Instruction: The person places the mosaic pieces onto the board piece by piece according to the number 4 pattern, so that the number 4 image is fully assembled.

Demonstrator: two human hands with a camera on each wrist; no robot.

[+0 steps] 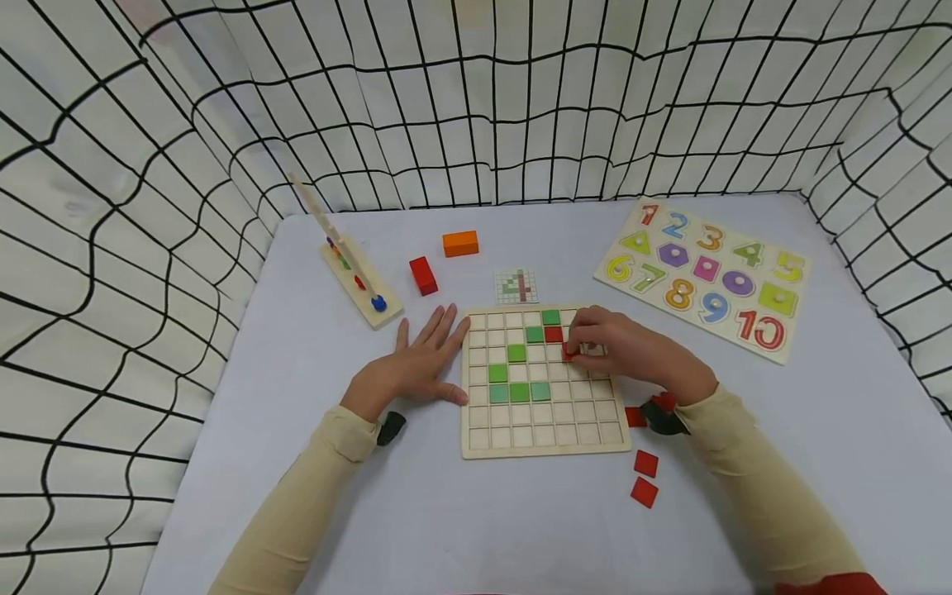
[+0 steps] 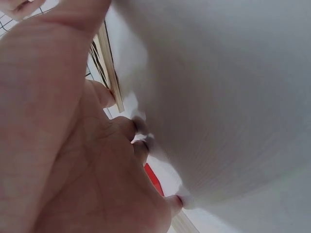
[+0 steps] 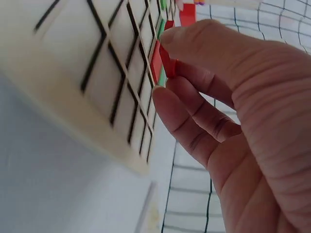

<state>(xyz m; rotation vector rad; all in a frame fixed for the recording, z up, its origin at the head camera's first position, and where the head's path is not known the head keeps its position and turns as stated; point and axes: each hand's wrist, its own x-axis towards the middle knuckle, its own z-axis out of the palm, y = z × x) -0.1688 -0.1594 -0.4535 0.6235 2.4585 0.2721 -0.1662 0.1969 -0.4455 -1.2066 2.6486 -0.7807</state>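
Fingers [image 3: 167, 36] of right hand [image 1: 625, 347] pinch red tile [image 3: 168, 65] over grid board [image 1: 546, 430], beside placed red tile [image 1: 554, 334]. Left hand [image 1: 416, 364] flat, fingers spread, on bench [image 1: 312, 347] touching board's left edge.

Red tile [image 1: 568, 353] mostly hidden under the right hand [image 1: 621, 347] fingers, small pattern card [image 1: 516, 286] at the board's 12 o'clock too tiny to read, left wrist view blurred, palm [image 2: 73, 145] filling it

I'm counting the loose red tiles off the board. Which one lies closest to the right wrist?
The red tile beside the grid board's lower right corner, partly hidden by the right hand's wrist strap. The other two lie nearer the table's front edge.
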